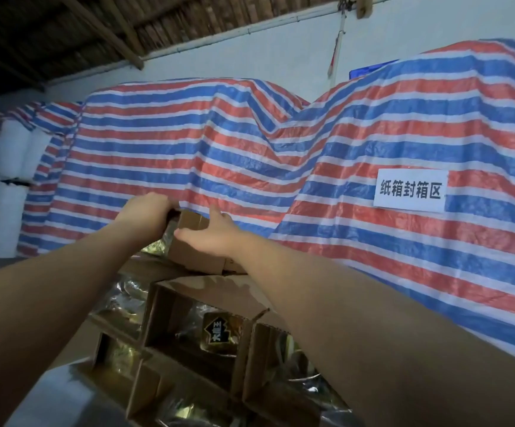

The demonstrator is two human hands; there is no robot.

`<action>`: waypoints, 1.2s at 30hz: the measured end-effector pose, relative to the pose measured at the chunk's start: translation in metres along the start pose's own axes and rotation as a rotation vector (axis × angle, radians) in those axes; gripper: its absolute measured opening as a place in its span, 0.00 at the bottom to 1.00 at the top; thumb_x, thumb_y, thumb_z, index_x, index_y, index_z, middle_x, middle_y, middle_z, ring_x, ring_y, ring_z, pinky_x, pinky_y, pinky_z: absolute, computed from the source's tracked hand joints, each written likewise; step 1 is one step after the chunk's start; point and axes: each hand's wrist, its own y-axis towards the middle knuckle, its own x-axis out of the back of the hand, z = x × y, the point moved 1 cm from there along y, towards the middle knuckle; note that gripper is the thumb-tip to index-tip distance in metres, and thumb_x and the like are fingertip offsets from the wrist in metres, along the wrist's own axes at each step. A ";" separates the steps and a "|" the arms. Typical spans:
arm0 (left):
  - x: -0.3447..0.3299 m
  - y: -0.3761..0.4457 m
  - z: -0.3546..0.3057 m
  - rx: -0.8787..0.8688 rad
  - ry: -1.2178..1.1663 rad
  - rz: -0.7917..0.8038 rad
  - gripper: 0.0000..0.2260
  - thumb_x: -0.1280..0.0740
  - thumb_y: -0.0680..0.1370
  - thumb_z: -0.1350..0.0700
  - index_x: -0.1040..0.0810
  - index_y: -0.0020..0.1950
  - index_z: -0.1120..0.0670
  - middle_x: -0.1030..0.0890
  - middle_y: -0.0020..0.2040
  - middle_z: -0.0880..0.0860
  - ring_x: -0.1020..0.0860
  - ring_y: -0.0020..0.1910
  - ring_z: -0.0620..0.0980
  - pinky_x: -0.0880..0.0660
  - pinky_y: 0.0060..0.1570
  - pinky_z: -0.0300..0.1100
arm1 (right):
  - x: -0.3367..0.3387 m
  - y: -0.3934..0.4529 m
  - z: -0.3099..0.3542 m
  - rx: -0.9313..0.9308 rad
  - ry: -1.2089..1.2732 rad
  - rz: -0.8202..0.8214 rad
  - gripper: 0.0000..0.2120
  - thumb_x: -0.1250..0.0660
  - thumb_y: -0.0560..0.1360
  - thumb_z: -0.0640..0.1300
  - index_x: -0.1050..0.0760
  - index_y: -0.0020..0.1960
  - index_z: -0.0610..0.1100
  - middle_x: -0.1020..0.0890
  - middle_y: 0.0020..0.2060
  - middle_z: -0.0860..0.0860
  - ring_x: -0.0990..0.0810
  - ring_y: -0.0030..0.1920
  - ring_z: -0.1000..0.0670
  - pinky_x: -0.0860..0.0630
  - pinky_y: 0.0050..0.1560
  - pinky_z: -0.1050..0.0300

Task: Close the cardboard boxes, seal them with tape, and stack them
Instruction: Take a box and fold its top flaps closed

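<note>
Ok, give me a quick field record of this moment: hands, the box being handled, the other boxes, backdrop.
left hand: fingers curled over the far top edge of the small cardboard box
right hand: fingers straight, resting on the box top
small cardboard box: sits on top of the stack
open boxes: below, flaps up, shiny packets visible inside
backdrop: striped tarp with white sign
tape: not visible

The left hand curls over the far edge of a small cardboard box, so its fingertips are hidden behind the flap. The right hand covers part of that box's front. Both forearms run out of the bottom edge. The open boxes below are cut off there too, their shiny contents blurred. The striped tarp hides whatever lies beneath.
</note>
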 end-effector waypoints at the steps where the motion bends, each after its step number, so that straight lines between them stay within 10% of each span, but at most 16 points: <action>1: 0.006 -0.001 -0.005 -0.019 -0.010 -0.034 0.07 0.38 0.81 0.58 0.21 0.50 0.50 0.19 0.45 0.51 0.21 0.45 0.54 0.25 0.44 0.46 | 0.002 -0.001 0.000 0.011 0.035 -0.033 0.47 0.34 0.71 0.68 0.56 0.81 0.57 0.46 0.80 0.48 0.42 0.77 0.38 0.37 0.74 0.41; 8: 0.070 -0.003 -0.039 -0.116 -0.005 -0.131 0.09 0.37 0.79 0.62 0.24 0.57 0.52 0.20 0.51 0.53 0.21 0.50 0.54 0.24 0.52 0.49 | 0.046 -0.028 0.024 0.037 0.315 -0.147 0.32 0.36 0.76 0.58 0.42 0.76 0.50 0.26 0.56 0.49 0.27 0.45 0.53 0.30 0.41 0.58; 16: 0.175 -0.007 -0.105 -0.184 -0.363 -0.172 0.01 0.33 0.79 0.56 0.22 0.49 0.51 0.21 0.44 0.50 0.23 0.43 0.49 0.28 0.42 0.42 | 0.152 -0.100 0.053 -0.028 0.419 -0.247 0.24 0.39 0.78 0.50 0.35 0.72 0.45 0.20 0.47 0.46 0.20 0.44 0.48 0.28 0.36 0.56; 23: 0.231 -0.026 -0.214 -0.265 -0.488 -0.042 0.03 0.33 0.79 0.58 0.21 0.46 0.56 0.24 0.38 0.51 0.24 0.39 0.49 0.27 0.37 0.40 | 0.242 -0.231 0.025 -0.085 0.486 -0.162 0.12 0.44 0.79 0.43 0.31 0.38 0.47 0.29 0.17 0.54 0.29 0.16 0.57 0.30 0.18 0.65; 31: 0.267 -0.092 -0.356 -0.457 -0.568 0.156 0.07 0.32 0.78 0.58 0.23 0.42 0.48 0.21 0.41 0.48 0.23 0.42 0.47 0.28 0.45 0.43 | 0.312 -0.363 -0.048 -0.323 0.312 -0.219 0.20 0.45 0.74 0.44 0.21 0.29 0.50 0.25 0.20 0.54 0.27 0.40 0.46 0.25 0.57 0.33; 36: 0.244 -0.147 -0.433 -0.554 -0.618 0.338 0.07 0.36 0.78 0.60 0.19 0.43 0.53 0.21 0.40 0.49 0.25 0.42 0.49 0.32 0.41 0.42 | 0.322 -0.442 -0.103 -0.521 0.324 -0.137 0.12 0.40 0.66 0.48 0.21 0.29 0.50 0.26 0.25 0.51 0.26 0.33 0.47 0.19 0.46 0.38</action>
